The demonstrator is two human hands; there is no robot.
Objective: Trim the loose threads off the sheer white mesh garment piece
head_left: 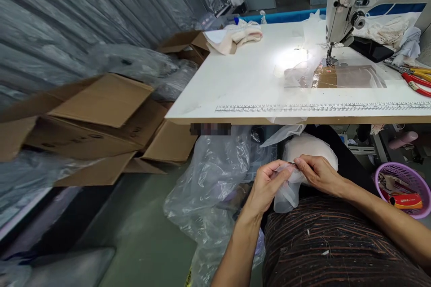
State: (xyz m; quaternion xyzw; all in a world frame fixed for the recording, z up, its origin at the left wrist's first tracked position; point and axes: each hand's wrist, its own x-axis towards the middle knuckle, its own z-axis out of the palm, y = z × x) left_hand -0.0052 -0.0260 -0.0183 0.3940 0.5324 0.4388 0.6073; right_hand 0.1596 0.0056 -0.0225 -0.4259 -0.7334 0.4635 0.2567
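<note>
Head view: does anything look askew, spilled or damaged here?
No spill or clear damage shows. Pale specks cling to the striped clothing, the cardboard box gapes with flaps splayed, and a pixelated block, probably masking, sits oddly below the edge of the table.

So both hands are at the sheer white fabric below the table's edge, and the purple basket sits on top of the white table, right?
Not quite: the head view shows the purple basket lower than the white table, off to the person's right. Left hand and right hand are indeed at the sheer white fabric.
</note>
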